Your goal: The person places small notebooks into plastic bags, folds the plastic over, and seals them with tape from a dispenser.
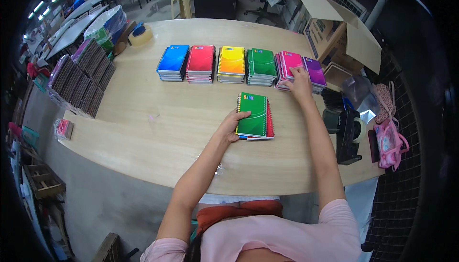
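Observation:
My left hand (233, 124) grips a small bundle of spiral notebooks above the near middle of the table. A green notebook (252, 113) lies on top of that bundle, and a red notebook (271, 121) sticks out at its right side. A bit of blue shows at the bottom. At the pink notebook stack (289, 60), my right hand (299, 84) has its fingers around the top pink notebook. Left of it stand stacks of green (261, 62), yellow (232, 61), red (201, 58) and blue notebooks (172, 60). The purple notebook stack (313, 70) is just to the right.
Wrapped packs of notebooks (82, 80) are piled at the table's left edge, near tape rolls (140, 34). An open cardboard box (326, 34) stands at the back right. A black tape dispenser (349, 137) and a pink pouch (389, 142) sit at the right edge.

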